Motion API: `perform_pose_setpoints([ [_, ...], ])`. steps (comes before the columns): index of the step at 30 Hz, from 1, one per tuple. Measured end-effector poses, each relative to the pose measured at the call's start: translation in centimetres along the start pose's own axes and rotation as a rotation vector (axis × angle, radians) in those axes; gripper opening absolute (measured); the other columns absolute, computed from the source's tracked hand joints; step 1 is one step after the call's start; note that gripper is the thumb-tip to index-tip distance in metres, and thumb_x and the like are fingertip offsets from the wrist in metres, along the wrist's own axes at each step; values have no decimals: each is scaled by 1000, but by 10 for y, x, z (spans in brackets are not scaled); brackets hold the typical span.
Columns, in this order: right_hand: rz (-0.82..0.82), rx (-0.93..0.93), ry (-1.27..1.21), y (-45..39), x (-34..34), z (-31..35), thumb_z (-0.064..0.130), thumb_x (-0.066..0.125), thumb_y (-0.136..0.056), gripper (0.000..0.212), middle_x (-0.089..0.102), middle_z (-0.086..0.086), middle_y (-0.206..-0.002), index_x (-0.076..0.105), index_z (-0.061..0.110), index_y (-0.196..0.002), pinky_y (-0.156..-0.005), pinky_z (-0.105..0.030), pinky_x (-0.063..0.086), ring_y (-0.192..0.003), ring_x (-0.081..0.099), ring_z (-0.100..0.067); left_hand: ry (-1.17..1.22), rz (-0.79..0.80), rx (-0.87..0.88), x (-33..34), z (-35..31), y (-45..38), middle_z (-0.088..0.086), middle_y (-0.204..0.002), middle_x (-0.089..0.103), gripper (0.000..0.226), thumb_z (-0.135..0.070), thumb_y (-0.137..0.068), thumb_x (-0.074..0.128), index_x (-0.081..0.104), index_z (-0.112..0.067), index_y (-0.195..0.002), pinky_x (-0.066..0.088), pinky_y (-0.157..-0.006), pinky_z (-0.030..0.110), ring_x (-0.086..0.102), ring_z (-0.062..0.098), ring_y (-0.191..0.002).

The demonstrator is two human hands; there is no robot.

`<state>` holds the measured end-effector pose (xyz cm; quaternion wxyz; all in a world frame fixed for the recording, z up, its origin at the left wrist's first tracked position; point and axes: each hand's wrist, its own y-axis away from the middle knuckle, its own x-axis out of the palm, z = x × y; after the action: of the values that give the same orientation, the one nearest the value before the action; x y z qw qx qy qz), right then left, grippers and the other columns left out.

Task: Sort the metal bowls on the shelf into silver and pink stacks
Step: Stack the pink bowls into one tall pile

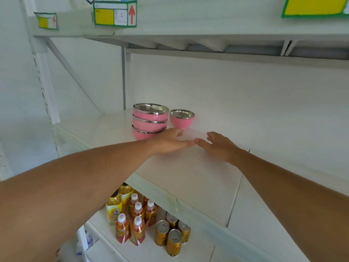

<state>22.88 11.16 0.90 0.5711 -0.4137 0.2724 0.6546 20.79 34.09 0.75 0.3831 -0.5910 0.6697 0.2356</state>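
both hands empty: left hand (171,141) flat, palm down, fingers loosely spread, edge just beside bottom of nested stack of three pink steel-rimmed metal bowls (150,121); right hand (220,146) likewise spread, holding nothing, thumb tips nearly touching. single smaller pink steel-lined bowl (181,118) stands upright just right of stack, apart from both hands; likely kept separate because smaller, would not nest flush. no silver bowls visible on white shelf board (198,176). hands converge low, seemingly to frame or reach loose bowl. orange-capped drink bottles (137,220) on shelf below, irrelevant.
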Motion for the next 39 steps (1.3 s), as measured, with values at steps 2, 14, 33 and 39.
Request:
perform_pose_setpoints([
  [2, -6, 23, -3, -11, 5, 3, 76, 55, -95, 97, 42, -4, -168, 31, 16, -167, -117, -37, 38, -152, 44, -25, -14, 13, 25, -5, 16, -12, -1, -173, 38, 102, -77, -90, 66, 36, -17, -167, 36, -121, 31, 40, 18, -156],
  [14, -28, 91, 33, -82, 32, 27, 79, 55, -93, 101, 42, -1, -168, 31, 15, -167, -113, -34, 37, -152, 43, -23, -20, 46, 28, -59, 104, -71, -3, -173, 38, 97, -73, -93, 66, 36, -18, -167, 35, -121, 32, 38, 17, -157],
  [33, -7, 52, 55, -168, 36, 15, 65, 65, -94, 81, 54, 0, -158, 48, 19, -159, -114, -38, 45, -144, 51, -20, 169, 77, 78, -46, 122, -165, 1, -167, 48, 80, -51, -96, 76, 46, -17, -162, 34, -127, 43, 42, 19, -155],
  [39, -60, 1, 16, -153, 30, 25, 61, 65, -98, 75, 58, -1, -155, 51, 16, -155, -113, -41, 47, -141, 54, -21, 234, -12, 127, -52, 102, -145, 3, -156, 59, 62, -38, -102, 73, 54, -11, -156, 40, -123, 38, 53, 18, -146],
])
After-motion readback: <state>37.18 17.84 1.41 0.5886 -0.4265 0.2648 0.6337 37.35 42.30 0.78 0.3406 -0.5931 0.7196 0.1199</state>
